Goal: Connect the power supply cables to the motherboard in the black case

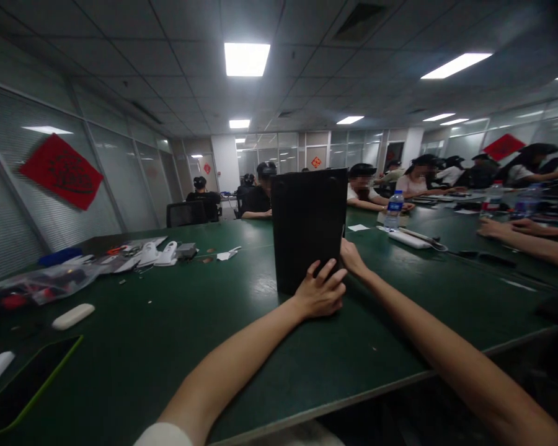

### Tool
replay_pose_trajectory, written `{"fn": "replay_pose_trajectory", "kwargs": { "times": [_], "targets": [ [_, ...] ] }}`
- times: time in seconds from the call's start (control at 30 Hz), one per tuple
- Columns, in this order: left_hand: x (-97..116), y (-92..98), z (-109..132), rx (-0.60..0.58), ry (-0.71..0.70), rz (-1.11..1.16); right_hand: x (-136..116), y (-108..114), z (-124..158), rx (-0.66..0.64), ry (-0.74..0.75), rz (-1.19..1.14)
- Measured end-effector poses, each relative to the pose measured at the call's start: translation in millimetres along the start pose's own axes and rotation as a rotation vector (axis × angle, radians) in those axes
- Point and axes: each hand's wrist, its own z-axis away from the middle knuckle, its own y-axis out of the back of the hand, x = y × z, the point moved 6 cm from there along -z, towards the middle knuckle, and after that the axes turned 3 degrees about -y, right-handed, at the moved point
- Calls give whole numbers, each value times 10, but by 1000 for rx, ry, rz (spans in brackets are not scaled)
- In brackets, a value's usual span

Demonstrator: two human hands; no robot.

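Note:
A flat black panel (309, 232) stands upright on the green table, its broad face toward me, with a faint round spot near each top corner. Low on that face lies my left hand (320, 291), its bent fingers slightly apart and curling toward the right edge. My right hand (351, 257) holds the panel at its right edge; most of its fingers are hidden behind it. What the far side of the panel looks like cannot be seen.
Left are a phone with a green edge (32, 387), a white oval case (73, 316), a clear plastic bag (69, 279) and white devices (158, 254). Right are a water bottle (394, 210) and a white bar-shaped object (409, 240). Other people sit around, one person's hands (497, 229) at right.

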Motion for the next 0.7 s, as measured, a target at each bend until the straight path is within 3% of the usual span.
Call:
{"fn": "replay_pose_trajectory", "kwargs": {
  "times": [0.1, 0.17, 0.33, 0.43, 0.53, 0.7],
  "targets": [
    [-247, 199, 294, -12, 31, -51, -135, -251, 67, -3, 21, -36],
    [-366, 327, 414, -87, 25, -91, -326, -425, 107, -4, 53, -72],
    [-482, 560, 332, -244, 93, -228, -574, -605, 199, 72, 87, -130],
    [-479, 581, 137, -240, 185, -293, -397, -559, 288, 153, 53, -62],
    [-505, 498, -24, -276, 251, -351, -57, -504, 368, 178, -55, 30],
    [-570, 420, -152, -336, 197, -430, 370, -441, 420, 162, -188, 103]
  ]
}}
